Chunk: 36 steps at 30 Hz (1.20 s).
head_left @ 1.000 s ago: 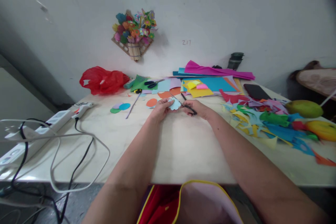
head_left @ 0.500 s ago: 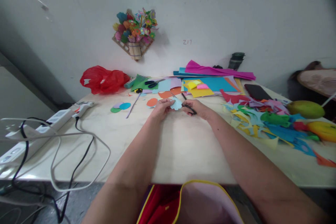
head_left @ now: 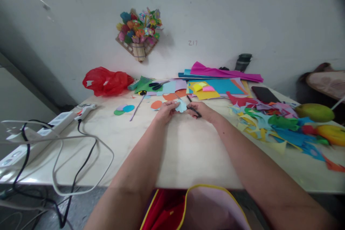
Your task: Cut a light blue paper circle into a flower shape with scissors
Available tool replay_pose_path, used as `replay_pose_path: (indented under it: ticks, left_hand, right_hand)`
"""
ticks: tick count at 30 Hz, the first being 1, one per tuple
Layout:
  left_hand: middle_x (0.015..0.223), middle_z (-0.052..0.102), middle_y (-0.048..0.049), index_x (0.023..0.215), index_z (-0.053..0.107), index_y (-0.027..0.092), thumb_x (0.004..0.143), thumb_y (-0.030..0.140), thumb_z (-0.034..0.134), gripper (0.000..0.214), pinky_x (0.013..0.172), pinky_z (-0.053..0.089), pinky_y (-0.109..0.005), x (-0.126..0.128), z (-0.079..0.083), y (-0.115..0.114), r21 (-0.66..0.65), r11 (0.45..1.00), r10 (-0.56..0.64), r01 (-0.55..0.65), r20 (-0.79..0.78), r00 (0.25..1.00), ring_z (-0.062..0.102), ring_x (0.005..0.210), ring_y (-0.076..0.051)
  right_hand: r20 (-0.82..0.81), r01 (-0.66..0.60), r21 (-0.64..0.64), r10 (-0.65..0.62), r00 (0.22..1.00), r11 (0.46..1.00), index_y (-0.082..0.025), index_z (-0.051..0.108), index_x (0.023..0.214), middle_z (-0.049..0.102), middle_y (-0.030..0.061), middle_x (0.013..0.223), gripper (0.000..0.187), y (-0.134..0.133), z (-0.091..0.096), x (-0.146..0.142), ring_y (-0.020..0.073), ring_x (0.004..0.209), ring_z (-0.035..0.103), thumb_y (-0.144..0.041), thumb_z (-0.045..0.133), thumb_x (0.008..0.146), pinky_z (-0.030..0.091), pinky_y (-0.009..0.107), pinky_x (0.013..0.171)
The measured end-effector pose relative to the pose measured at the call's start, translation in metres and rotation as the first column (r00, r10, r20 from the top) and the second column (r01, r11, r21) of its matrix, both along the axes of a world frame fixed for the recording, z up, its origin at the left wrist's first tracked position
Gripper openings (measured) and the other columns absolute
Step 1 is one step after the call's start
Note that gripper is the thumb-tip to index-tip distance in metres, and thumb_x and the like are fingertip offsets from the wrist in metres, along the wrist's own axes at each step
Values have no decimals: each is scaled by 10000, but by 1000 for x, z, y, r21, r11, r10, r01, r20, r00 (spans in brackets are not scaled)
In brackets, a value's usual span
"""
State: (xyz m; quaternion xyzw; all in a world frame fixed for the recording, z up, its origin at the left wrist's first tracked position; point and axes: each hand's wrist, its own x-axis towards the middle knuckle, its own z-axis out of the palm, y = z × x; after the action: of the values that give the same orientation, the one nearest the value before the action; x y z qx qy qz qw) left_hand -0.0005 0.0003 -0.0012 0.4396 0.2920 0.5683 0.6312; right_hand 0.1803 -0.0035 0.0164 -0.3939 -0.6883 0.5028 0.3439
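Observation:
My left hand pinches a small light-blue piece of paper with a scalloped edge, held a little above the table. In my right hand is a pair of black-handled scissors, its fingers wrapped round the handles. The blades point up and left behind the blue paper, partly hidden by it. Just left of my left hand lies an orange paper circle. Farther left, a blue paper circle overlaps purple and green ones, beside a thin purple strip.
A power strip with tangled cables lies on the left. A red plastic bag, second scissors and coloured sheets line the back. Paper scraps, a dark phone and a green mango-like fruit are on the right.
Almost nothing differs. Both hands keep their places with the blue paper and the scissors; the whole view has shifted very slightly.

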Motion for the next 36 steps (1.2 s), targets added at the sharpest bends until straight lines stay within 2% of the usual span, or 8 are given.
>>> replay_pose_path:
  ticks: [22, 36]
  left_hand:
    - [597, 603, -25, 619, 593, 105, 562, 214, 730, 184, 589, 459, -265, 1, 4, -2, -14, 999, 32, -32, 3, 999, 556, 562, -112]
    - [581, 592, -23, 604, 582, 111, 566, 205, 723, 174, 540, 428, -241, 0, 4, -3, -6, 999, 54, -54, 0, 999, 540, 540, -107]
  right_hand:
    - [22, 11, 19, -11, 1000, 1000, -128, 569, 760, 454, -52, 464, 267, -1, 1, -1, 62, 393, 401, -267, 708, 579, 335, 191, 362]
    - [57, 21, 32, -23, 998, 999, -131, 586, 769, 464, -41, 477, 257, 0, 1, -1, 64, 381, 397, -298, 697, 609, 327, 198, 356]
